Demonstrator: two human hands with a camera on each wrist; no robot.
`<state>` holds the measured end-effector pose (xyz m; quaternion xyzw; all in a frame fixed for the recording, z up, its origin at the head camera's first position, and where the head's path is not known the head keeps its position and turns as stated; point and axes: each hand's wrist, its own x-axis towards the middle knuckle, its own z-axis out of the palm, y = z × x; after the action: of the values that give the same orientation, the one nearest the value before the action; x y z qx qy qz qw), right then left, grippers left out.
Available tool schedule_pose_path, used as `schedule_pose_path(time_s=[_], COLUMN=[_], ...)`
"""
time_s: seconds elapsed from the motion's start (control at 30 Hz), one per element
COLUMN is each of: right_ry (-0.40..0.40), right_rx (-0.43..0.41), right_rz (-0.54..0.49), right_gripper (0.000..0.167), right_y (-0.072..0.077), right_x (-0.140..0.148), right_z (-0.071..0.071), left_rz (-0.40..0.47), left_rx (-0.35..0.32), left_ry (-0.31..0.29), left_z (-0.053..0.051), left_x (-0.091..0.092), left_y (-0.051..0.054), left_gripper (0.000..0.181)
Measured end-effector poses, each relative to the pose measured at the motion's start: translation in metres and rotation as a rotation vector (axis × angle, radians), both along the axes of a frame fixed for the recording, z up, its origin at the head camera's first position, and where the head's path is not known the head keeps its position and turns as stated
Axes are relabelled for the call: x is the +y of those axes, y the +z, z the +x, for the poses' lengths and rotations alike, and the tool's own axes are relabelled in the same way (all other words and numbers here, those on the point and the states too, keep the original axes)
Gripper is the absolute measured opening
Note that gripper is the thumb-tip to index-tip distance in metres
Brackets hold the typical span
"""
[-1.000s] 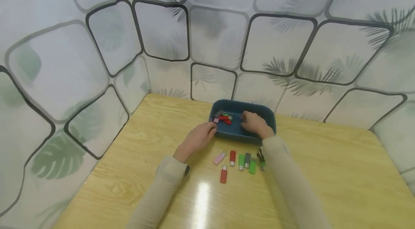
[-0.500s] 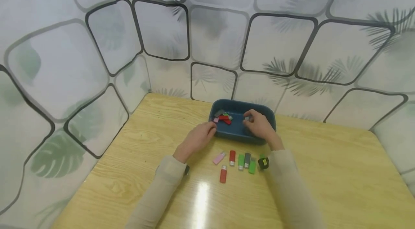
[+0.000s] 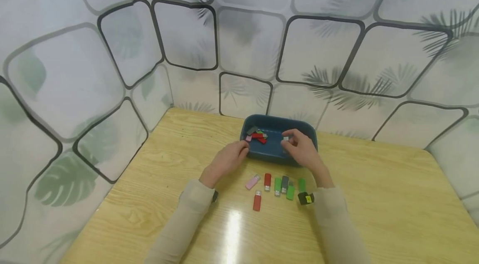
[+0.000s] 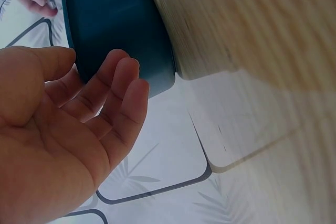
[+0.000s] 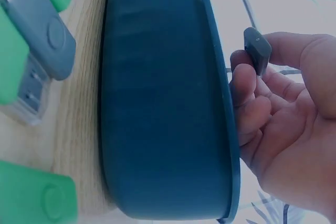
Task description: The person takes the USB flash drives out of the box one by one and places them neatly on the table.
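Note:
Over the right part of a dark blue plastic bin (image 3: 269, 157), my right hand (image 3: 306, 152) pinches a dark grey USB flash drive (image 5: 257, 50) between thumb and fingers. Its metal plug faces up in the head view. My left hand (image 3: 227, 159) holds the bin's front left corner, with the thumb at the rim and curled fingers by the outer wall (image 4: 121, 19). Inside the bin, on its left, lie several drives: a red drive (image 3: 258, 135), a pink drive (image 3: 248, 138), a dark grey drive (image 3: 252, 130) and others partly hidden.
Several drives lie on the wooden table (image 3: 157, 172) before the bin: a pink drive (image 3: 252, 182), a red drive (image 3: 257, 201), a second red drive (image 3: 267, 181), a grey drive (image 3: 285, 183) and green drives, including one green drive (image 3: 290, 192). A patterned wall (image 3: 247, 48) stands behind.
My right hand has lifted from the bin's floor and drawn back slightly toward me, bringing the grey drive into sight. The left hand stays at the bin's corner.

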<state>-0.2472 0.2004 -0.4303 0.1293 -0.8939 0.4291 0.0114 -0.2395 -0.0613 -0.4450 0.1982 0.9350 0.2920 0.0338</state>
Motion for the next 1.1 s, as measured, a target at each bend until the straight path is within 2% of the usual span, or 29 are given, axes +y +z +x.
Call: schedule_pose_path(time_s=[0.33,0.83,1.1], right_ry=[-0.007,-0.002,0.005], right_rx=[-0.001,0.029,0.015], right_rz=[0.0,0.032,0.032], right_gripper=[0.03,0.03,0.028], right_y=[-0.002,-0.002,-0.004], right_x=[0.0,0.002,0.004], right_z=[0.018,0.027,0.033], left_rz=[-0.003,-0.001,0.006], left_rx=[0.008,0.017,0.003], left_ry=[-0.01,-0.009,0.001], left_z=[-0.001,-0.001,0.002], left_x=[0.0,0.0,0.0], left_y=[0.0,-0.001,0.001], left_gripper=[0.023,0.023,0.024])
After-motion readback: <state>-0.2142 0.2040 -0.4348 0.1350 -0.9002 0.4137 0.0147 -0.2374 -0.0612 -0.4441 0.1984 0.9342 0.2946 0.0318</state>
